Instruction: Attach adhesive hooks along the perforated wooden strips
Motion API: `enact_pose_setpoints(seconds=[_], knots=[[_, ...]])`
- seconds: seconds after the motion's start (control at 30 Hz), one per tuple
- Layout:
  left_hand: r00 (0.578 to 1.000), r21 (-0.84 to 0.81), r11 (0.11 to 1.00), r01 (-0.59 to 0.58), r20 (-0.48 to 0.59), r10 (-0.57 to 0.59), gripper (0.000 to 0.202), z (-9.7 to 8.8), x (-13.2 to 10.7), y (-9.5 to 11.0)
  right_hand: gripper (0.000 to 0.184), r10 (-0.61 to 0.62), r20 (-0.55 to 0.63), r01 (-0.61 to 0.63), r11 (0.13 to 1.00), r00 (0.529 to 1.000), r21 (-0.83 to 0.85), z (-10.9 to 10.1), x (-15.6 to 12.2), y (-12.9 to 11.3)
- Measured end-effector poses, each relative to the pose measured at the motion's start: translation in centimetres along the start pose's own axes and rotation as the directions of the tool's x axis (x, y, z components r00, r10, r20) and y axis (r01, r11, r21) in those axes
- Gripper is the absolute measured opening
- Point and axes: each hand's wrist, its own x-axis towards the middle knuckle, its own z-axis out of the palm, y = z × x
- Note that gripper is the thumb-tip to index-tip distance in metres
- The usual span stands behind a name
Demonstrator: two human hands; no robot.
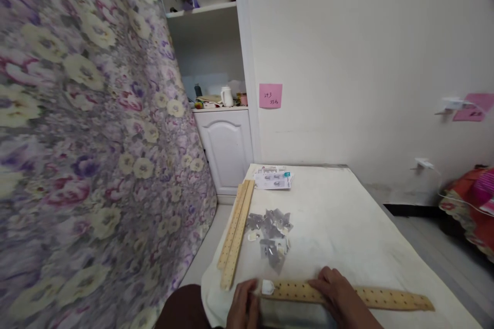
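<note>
A long wooden strip with rows of small holes (pixel 370 296) lies across the near edge of a white cloth-covered table (pixel 347 216). My right hand (pixel 337 293) rests on top of the strip with its fingers flat. My left hand (pixel 243 306) is at the strip's left end, fingers curled beside a small white plastic piece (pixel 267 287) sitting on that end. Whether the left fingers grip the strip is not clear.
Two more perforated wooden strips (pixel 236 231) lie along the table's left edge. Several small clear bags of hardware (pixel 272 236) sit mid-table, with packaged cards (pixel 274 179) at the far end. A floral curtain (pixel 85 144) hangs left; a white cabinet (pixel 226 146) stands behind.
</note>
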Motion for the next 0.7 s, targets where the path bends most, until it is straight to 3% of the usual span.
enact_pose_setpoints(seconds=[0.17, 0.43, 0.7], knots=[[0.973, 0.029, 0.998, -0.060, 0.226, 0.052, 0.025, -0.5, 0.5, 1.4, 0.034, -0.042, -0.035, 0.043, 0.998, 0.999, 0.053, 2.5, -0.4, 2.5], [0.919, 0.121, 0.988, -0.094, 0.392, 0.039, 0.031, -0.3, 1.7, 0.2, 0.036, -0.025, -0.018, 0.027, 0.994, 1.000, 0.106, 3.0, -0.3, 3.4], [0.880, 0.277, 0.943, -0.184, 0.474, 0.032, 0.028, 0.2, 3.7, 1.9, 0.036, 0.015, -0.016, -0.013, 0.995, 1.000, 0.102, 3.1, -0.1, 3.3]])
